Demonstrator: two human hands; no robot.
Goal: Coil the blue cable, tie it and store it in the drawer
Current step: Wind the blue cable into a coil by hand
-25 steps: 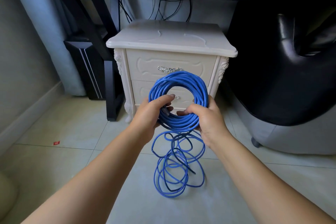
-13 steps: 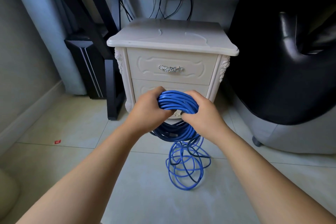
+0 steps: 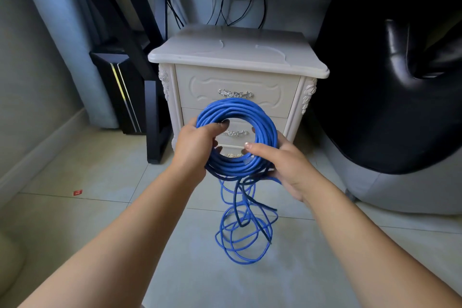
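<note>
A thick coil of blue cable (image 3: 237, 110) stands upright in front of the white nightstand (image 3: 235, 52). My left hand (image 3: 197, 145) grips the coil's left side, thumb through the ring. My right hand (image 3: 280, 160) grips its lower right, thumb over the strands. Loose blue loops (image 3: 242, 240) hang from the coil and lie on the tiled floor. The nightstand has two shut drawers; the upper one's silver handle (image 3: 235, 94) shows above the coil, the lower handle (image 3: 235, 133) shows through the ring.
A black bean-bag seat (image 3: 390, 97) fills the right side. A dark desk leg (image 3: 152, 112) and a black computer case (image 3: 117, 92) stand left of the nightstand. Thin white ties (image 3: 272, 50) lie on its top. A small red scrap (image 3: 77, 192) lies on the floor.
The coil was tipped flat and low between my hands half a second ago; now it stands upright again and higher. More loose cable has lifted off the floor.
</note>
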